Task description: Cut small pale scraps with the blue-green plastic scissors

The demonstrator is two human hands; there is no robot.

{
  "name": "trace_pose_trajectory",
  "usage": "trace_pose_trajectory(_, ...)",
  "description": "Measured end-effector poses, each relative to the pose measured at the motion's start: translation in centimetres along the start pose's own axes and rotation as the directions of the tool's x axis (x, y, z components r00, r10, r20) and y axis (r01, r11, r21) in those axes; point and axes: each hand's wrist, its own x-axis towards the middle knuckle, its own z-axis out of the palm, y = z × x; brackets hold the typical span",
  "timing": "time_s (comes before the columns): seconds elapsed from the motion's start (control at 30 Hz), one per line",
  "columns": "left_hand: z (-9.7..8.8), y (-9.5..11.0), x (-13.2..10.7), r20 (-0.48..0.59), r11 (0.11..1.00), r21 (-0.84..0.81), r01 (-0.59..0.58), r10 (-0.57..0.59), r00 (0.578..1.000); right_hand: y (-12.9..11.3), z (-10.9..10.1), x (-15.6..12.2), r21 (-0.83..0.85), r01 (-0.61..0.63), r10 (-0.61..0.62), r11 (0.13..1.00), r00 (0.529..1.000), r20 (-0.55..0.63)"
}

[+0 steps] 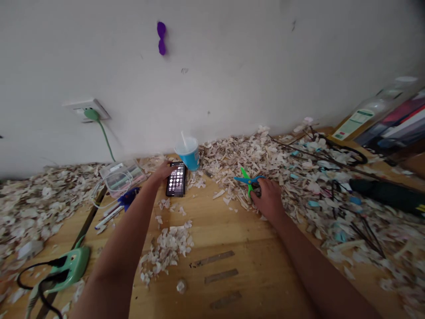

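Observation:
My left hand (161, 172) reaches forward to a black smartphone (176, 179) lying on the wooden table (239, 239). Its fingers rest on the phone's upper left corner, and the screen is lit. My right hand (268, 197) is further right, closed around the handles of small scissors (247, 180) with one green and one blue blade. The blades are spread apart and point away from me over the paper scraps. A blue paper cup (189, 153) with a white stick in it stands just behind the phone.
Pale paper scraps (265, 155) cover the back and both sides of the table, with a small heap (168, 248) near me. A clear plastic box (121, 177), pens (109, 216), a green device with cables (66, 266), thin dark wires (332, 155) and a dark umbrella (388, 195) lie around.

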Motion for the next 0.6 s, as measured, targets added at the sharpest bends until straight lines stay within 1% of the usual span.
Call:
trace_pose_trajectory(0.13,0.4,-0.1,0.7,-0.031,0.998,0.054,0.017,-0.015,0.999,0.0,0.1,-0.1,-0.008,0.002,-0.002,1.0,1.0,-0.002)
trace_pose_trajectory(0.3,0.8,-0.8,1.5,-0.076,0.995,0.103,-0.004,0.012,0.997,0.0,0.0,-0.1,-0.009,-0.003,0.003,1.0,1.0,-0.006)
trace_pose_trajectory(0.43,0.9,-1.2,1.7,-0.074,0.996,0.091,-0.017,0.023,0.997,0.0,0.1,-0.1,-0.001,0.003,-0.003,1.0,1.0,-0.008)
trace_pose_trajectory(0.6,1.2,-1.3,1.7,-0.062,0.999,0.037,-0.019,0.021,0.998,0.1,0.1,-0.1,-0.006,0.007,-0.007,1.0,1.0,-0.004)
